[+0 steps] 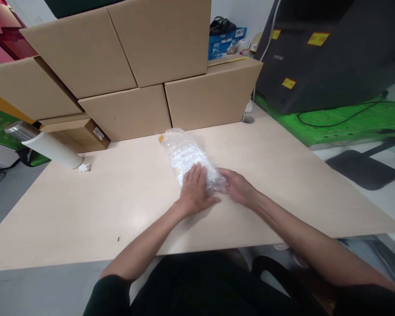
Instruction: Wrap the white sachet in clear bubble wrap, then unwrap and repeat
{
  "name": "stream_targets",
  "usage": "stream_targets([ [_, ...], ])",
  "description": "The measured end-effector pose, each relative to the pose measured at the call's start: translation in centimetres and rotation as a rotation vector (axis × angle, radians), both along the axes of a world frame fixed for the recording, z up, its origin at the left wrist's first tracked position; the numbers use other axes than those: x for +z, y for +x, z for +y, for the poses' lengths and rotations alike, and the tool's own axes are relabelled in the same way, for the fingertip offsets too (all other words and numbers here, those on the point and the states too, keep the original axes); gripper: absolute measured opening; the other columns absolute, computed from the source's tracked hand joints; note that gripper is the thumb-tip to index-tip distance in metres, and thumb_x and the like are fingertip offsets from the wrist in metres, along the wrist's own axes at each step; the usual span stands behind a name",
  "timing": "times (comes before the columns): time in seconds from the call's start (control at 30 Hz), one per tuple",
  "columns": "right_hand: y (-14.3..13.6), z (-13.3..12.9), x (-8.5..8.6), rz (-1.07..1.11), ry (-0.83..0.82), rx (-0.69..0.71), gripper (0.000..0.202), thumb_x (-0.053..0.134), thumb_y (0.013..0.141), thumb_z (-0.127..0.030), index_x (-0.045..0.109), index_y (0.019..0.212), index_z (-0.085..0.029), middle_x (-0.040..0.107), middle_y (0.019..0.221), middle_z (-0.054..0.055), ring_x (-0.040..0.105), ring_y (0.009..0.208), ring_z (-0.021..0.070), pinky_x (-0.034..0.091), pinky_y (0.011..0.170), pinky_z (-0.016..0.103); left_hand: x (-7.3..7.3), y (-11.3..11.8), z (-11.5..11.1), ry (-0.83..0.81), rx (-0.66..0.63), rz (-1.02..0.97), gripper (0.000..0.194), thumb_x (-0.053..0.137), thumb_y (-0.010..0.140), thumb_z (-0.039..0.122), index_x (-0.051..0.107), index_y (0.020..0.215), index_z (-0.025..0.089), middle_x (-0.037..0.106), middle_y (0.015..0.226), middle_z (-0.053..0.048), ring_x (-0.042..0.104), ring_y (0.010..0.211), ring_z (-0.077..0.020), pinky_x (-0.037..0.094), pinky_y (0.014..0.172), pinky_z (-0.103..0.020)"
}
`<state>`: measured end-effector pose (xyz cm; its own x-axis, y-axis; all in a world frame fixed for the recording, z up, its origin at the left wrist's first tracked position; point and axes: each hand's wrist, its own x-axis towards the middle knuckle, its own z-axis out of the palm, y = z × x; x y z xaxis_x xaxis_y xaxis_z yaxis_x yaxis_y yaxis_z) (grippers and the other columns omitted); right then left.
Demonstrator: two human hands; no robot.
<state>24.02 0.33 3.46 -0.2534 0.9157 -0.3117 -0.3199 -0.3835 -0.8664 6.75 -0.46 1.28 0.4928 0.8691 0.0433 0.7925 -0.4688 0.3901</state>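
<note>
A bubble-wrapped package (185, 151), clear and shiny with something white inside, lies on the light wooden table (128, 197) in front of me. What it contains cannot be made out. A bit of orange shows at its far left corner. My left hand (196, 191) rests flat on the package's near part, fingers stretched forward and thumb out to the right. At the near right end, my right hand (237, 186) grips the loose edge of the wrap, its fingertips partly hidden by the plastic.
Stacked cardboard boxes (125, 112) line the table's back edge. A white roll (54, 151) with a metal cylinder (22, 131) behind it stands at the left, near a crumpled scrap (84, 167). To the right are a dark Brother machine (309, 66) and a black flat plate (364, 169).
</note>
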Motion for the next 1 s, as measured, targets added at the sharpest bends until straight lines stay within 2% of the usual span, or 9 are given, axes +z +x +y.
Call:
stream_targets([
  [0.13,1.1,-2.0,0.7,-0.107,0.082,0.262,0.028,0.070,0.082,-0.045,0.071,0.097,-0.021,0.071,0.097,0.005,0.065,0.090,0.0197,0.054,0.082,0.035,-0.1,-1.7,-1.1,0.067,-0.064,0.081,0.085,0.061,0.088,0.037,0.017,0.157,0.012,0.014,0.165,-0.023,0.008,0.154,-0.0350,0.016,0.123,-0.056],
  [0.2,1.7,-2.2,0.5,-0.183,0.104,0.337,0.039,0.066,0.085,-0.054,0.072,0.101,-0.019,0.071,0.098,0.007,0.065,0.092,0.0210,0.053,0.085,0.037,-0.2,-2.7,-1.7,0.094,-0.124,0.105,0.078,0.056,0.088,0.025,0.020,0.156,0.011,0.018,0.165,-0.021,0.010,0.154,-0.0331,0.018,0.123,-0.054],
  [0.3,2.2,-0.8,-0.3,-0.310,0.119,0.165,0.046,0.068,0.083,-0.058,0.072,0.103,-0.017,0.071,0.094,0.008,0.065,0.087,0.0206,0.053,0.082,0.037,-0.3,-3.7,-2.5,0.134,-0.182,0.129,0.073,0.051,0.089,0.020,0.024,0.155,0.009,0.020,0.164,-0.021,0.011,0.154,-0.0322,0.019,0.124,-0.053],
  [0.4,1.6,1.7,-0.7,-0.375,0.094,-0.058,0.042,0.081,0.074,-0.045,0.070,0.102,-0.017,0.069,0.087,0.005,0.063,0.078,0.0167,0.052,0.076,0.032,-0.7,-4.0,-3.1,0.190,-0.199,0.162,0.071,0.048,0.091,0.017,0.022,0.156,0.009,0.020,0.164,-0.020,0.009,0.154,-0.0308,0.019,0.124,-0.052],
  [0.53,-0.3,4.1,-0.1,-0.247,0.006,-0.024,0.025,0.080,0.076,-0.033,0.071,0.093,-0.017,0.070,0.082,0.003,0.062,0.074,0.0146,0.051,0.070,0.026,-1.4,-4.4,-3.6,0.263,-0.242,0.185,0.075,0.048,0.091,0.016,0.015,0.158,0.011,0.020,0.164,-0.018,0.007,0.154,-0.0292,0.020,0.125,-0.051],
  [0.67,-2.4,4.6,0.4,-0.096,-0.039,-0.012,0.015,0.082,0.074,-0.025,0.071,0.077,-0.016,0.072,0.079,0.006,0.066,0.079,0.0176,0.053,0.076,0.028,-1.5,-4.9,-4.1,0.287,-0.274,0.125,0.080,0.048,0.094,0.018,0.003,0.161,0.015,0.020,0.165,-0.018,0.009,0.154,-0.0295,0.022,0.124,-0.053],
  [0.77,-3.2,4.2,0.6,-0.009,-0.031,-0.036,0.021,0.086,0.068,-0.023,0.071,0.079,-0.015,0.074,0.081,0.006,0.068,0.078,0.0186,0.055,0.077,0.029,-0.3,-5.6,-4.1,0.247,-0.305,0.064,0.083,0.050,0.098,0.041,0.001,0.162,0.019,0.018,0.166,-0.016,0.012,0.154,-0.0318,0.021,0.123,-0.055],
  [0.87,-3.3,2.9,1.2,0.047,0.028,0.043,0.031,0.089,0.064,-0.030,0.072,0.086,-0.015,0.076,0.084,0.006,0.069,0.076,0.0179,0.056,0.074,0.030,2.6,-6.7,-3.3,0.273,-0.244,0.019,0.090,0.047,0.093,0.067,0.007,0.162,0.025,0.015,0.167,-0.013,0.005,0.155,-0.0366,0.006,0.122,-0.064],
  [1.0,-3.0,0.6,3.2,0.040,0.105,0.232,0.039,0.089,0.065,-0.038,0.073,0.092,-0.016,0.076,0.083,0.005,0.069,0.072,0.0177,0.057,0.069,0.031,6.9,-8.5,-1.3,0.333,-0.068,-0.028,0.084,0.052,0.088,0.071,0.028,0.158,0.028,0.018,0.167,-0.010,0.000,0.154,-0.0416,-0.009,0.117,-0.068],
])
